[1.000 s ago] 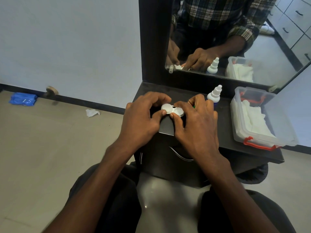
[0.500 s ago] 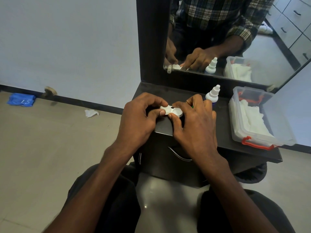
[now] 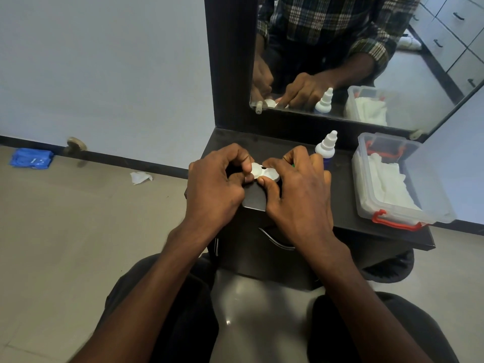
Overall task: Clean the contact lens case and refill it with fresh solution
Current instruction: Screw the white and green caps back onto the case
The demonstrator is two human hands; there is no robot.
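Pinching a white lens case (image 3: 264,174), both hands' grips hover over the dark vanity top (image 3: 343,195).

Dressing-corner surroundings: furniture, storage and floor litter.

Dark cabinet (image 3: 348,205) with a flat top and a curved metal drawer handle (image 3: 275,238) on its front; wall mirror (image 3: 432,82) in a dark frame standing directly above the cabinet's back edge. Clear plastic storage box (image 3: 442,205) with red clip latches on the cabinet's right end, holding folded white cloths (image 3: 387,182). Pale tiled floor (image 3: 78,231) with a dark skirting line along the grey wall; blue packet (image 3: 31,158) lying by the skirting at far left; round doorstop (image 3: 76,145) near it; crumpled white tissue (image 3: 140,177) further right on the floor. White drawer units (image 3: 461,30) visible as a reflection in the mirror's upper right.
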